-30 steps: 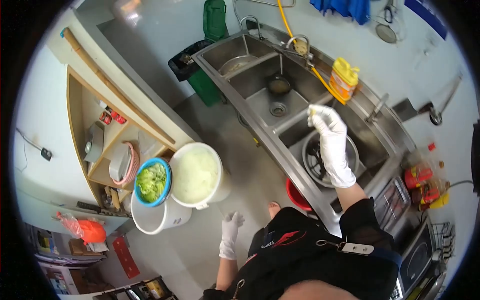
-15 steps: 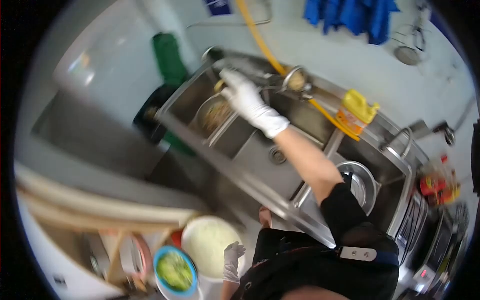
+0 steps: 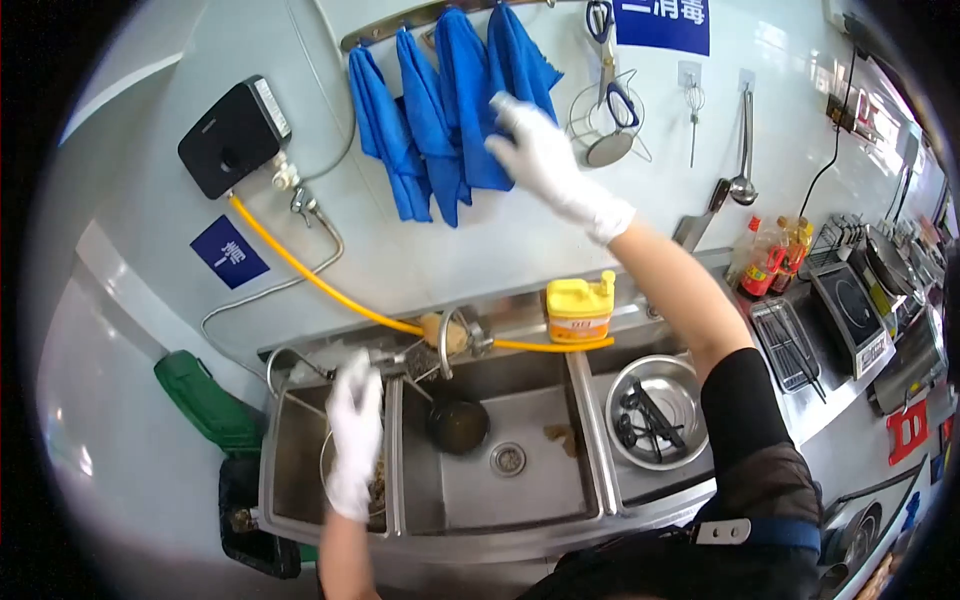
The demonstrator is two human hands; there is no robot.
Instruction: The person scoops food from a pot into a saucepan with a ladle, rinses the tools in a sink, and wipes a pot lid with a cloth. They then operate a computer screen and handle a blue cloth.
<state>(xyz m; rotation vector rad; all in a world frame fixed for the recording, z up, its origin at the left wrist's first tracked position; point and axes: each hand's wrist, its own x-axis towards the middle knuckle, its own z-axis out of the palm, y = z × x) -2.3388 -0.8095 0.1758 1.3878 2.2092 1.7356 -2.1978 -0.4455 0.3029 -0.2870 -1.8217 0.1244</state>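
My right hand [image 3: 555, 172], in a white glove, is raised in front of the hanging blue cloths [image 3: 462, 110]. Its thumb and fingers are apart, with nothing visible between them. Over the left sink basin [image 3: 292, 450] is my left hand [image 3: 356, 425], also gloved, its fingers stretched upward and slightly blurred. It partly hides a bowl of food scraps [image 3: 377, 492]. In the middle basin [image 3: 490, 500] are a dark ladle-like pan [image 3: 458, 426] and a brown scrap [image 3: 561, 438]. A metal bowl [image 3: 690, 397] with black utensils [image 3: 650, 420] sits in the right basin.
A yellow jug [image 3: 580, 308] and a yellow hose [image 3: 320, 290] lie along the sink's back edge, near the faucet [image 3: 445, 345]. Scissors [image 3: 610, 70] hang on the wall. Bottles [image 3: 765, 262] and a cooktop [image 3: 852, 300] are at right; a green bin lid [image 3: 205, 400] is at left.
The view has swung up and round to the wall. My right hand has gone from above the left basin to the blue cloths. My left hand has risen from beside the body to the left basin.
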